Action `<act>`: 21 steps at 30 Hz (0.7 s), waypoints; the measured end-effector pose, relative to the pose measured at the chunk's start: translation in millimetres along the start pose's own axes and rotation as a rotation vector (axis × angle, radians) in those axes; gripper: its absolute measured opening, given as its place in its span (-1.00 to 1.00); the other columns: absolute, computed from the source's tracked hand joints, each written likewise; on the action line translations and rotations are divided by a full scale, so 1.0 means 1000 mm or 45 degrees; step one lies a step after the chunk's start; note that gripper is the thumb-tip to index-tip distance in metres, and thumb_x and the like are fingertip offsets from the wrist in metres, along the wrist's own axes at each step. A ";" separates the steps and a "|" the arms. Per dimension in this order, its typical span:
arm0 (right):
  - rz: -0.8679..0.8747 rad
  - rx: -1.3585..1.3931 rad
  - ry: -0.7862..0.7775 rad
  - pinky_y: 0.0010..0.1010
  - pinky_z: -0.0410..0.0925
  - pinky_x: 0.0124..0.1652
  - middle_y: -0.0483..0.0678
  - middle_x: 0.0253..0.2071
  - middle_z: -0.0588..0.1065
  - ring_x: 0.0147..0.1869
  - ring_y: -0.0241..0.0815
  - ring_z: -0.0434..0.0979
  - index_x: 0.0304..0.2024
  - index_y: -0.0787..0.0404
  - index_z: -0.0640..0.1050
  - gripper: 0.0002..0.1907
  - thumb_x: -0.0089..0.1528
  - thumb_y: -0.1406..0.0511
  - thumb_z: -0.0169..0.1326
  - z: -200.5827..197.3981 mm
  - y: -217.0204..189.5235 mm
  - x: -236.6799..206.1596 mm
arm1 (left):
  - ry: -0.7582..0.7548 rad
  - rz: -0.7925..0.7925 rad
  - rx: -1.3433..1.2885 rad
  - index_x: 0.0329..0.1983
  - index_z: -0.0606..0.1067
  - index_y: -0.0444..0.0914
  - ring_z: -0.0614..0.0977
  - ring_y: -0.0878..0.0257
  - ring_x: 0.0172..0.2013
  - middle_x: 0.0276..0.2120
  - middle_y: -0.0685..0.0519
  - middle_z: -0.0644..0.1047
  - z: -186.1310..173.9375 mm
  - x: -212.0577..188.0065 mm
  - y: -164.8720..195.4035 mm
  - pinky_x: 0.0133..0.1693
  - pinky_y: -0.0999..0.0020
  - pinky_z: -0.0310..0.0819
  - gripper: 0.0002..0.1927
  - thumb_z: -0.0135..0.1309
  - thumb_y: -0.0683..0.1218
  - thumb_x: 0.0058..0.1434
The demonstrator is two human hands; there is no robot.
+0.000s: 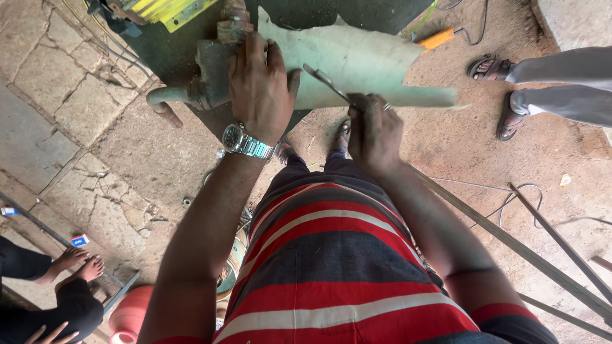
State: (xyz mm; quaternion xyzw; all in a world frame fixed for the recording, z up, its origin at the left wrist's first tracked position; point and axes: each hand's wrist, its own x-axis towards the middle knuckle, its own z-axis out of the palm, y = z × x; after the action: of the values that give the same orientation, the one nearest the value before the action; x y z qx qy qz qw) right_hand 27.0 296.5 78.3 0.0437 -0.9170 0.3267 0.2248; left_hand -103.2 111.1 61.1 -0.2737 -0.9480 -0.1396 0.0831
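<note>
Gripped in the closed right hand (375, 130) is a thin metal tool (326, 83), its tip laid on a pale green sheet (357, 60) that curls across the upper middle of the view. The left hand (260, 89), wearing a steel wristwatch (245, 141), is spread flat and pressed down where the sheet meets a grimy green machine (210, 76).

A stone-slab floor (70, 114) fills the 9 o'clock side; bare concrete (465, 146) lies toward 3 o'clock. Long metal rods (542, 255) are seen slanting at 4 o'clock. Another person's grey-trousered legs (561, 89) and sandalled feet stand at 2 o'clock, and a crouching person's bare feet (76, 264) are seen at 8 o'clock. A red pot (131, 312) sits at 7 o'clock, a curved pipe (162, 102) juts at 10 o'clock, and an orange-handled tool (438, 38) lies at 1 o'clock.
</note>
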 end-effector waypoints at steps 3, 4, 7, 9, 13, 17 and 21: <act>-0.074 0.173 0.077 -0.21 0.37 -0.32 0.14 -0.27 0.51 -0.31 -0.02 0.54 -0.03 0.42 0.42 -0.87 0.38 0.58 -0.04 -0.019 -0.002 0.008 | 0.065 0.036 0.022 0.08 0.55 -0.51 0.55 -0.05 0.05 0.11 -0.23 0.40 0.000 -0.002 -0.001 0.05 0.04 0.45 -0.35 0.41 0.11 0.18; -0.070 0.200 0.063 -0.23 0.38 -0.32 0.13 -0.27 0.50 -0.31 -0.02 0.55 -0.01 0.41 0.42 -0.86 0.38 0.58 -0.04 -0.025 -0.001 0.012 | 0.053 0.032 0.015 0.08 0.55 -0.51 0.55 -0.06 0.06 0.11 -0.23 0.40 0.000 -0.002 -0.001 0.06 0.03 0.44 -0.35 0.41 0.11 0.17; -0.066 0.204 -0.032 -0.24 0.40 -0.29 0.11 -0.26 0.49 -0.28 0.00 0.57 0.06 0.37 0.45 -0.77 0.36 0.58 -0.03 -0.031 0.007 0.022 | 0.100 0.036 0.014 0.07 0.55 -0.50 0.54 -0.09 0.06 0.12 -0.27 0.40 0.000 -0.003 -0.001 0.06 0.04 0.44 -0.35 0.41 0.11 0.16; -0.081 0.118 -0.167 -0.21 0.42 -0.25 0.10 -0.24 0.49 -0.25 0.06 0.58 0.15 0.32 0.49 -0.64 0.30 0.57 -0.01 -0.026 0.014 0.026 | 0.073 0.019 -0.006 0.07 0.55 -0.50 0.54 -0.09 0.06 0.12 -0.27 0.40 0.000 -0.002 0.000 0.05 0.04 0.44 -0.35 0.41 0.11 0.17; -0.050 -0.001 -0.254 -0.19 0.40 -0.36 0.05 -0.29 0.51 -0.36 0.01 0.55 0.20 0.25 0.55 -0.60 0.30 0.52 0.12 -0.013 0.025 0.023 | 0.028 0.003 -0.014 0.08 0.55 -0.51 0.54 -0.09 0.04 0.10 -0.26 0.41 0.002 0.000 -0.002 0.04 0.06 0.45 -0.33 0.41 0.12 0.15; -0.061 0.018 -0.207 -0.23 0.45 -0.30 0.05 -0.14 0.52 -0.26 -0.03 0.60 0.21 0.23 0.56 -0.60 0.31 0.52 0.12 -0.008 0.032 0.019 | 0.050 0.023 -0.002 0.09 0.55 -0.52 0.54 -0.04 0.04 0.11 -0.25 0.41 0.001 -0.003 -0.002 0.04 0.06 0.44 -0.34 0.42 0.10 0.16; -0.044 0.001 -0.256 -0.26 0.48 -0.29 0.05 -0.05 0.52 -0.23 -0.04 0.63 0.17 0.21 0.58 -0.62 0.30 0.51 0.15 -0.006 0.035 0.020 | 0.034 0.018 0.002 0.10 0.55 -0.52 0.53 -0.05 0.05 0.06 -0.21 0.40 -0.001 -0.003 -0.001 0.08 0.04 0.44 -0.33 0.42 0.10 0.16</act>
State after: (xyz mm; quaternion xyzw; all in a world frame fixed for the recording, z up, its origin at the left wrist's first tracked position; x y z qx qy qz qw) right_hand 3.1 329.0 71.1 0.0919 -0.9339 0.3170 0.1373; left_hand -101.6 108.4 60.8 -0.2783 -0.9450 -0.1420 0.0971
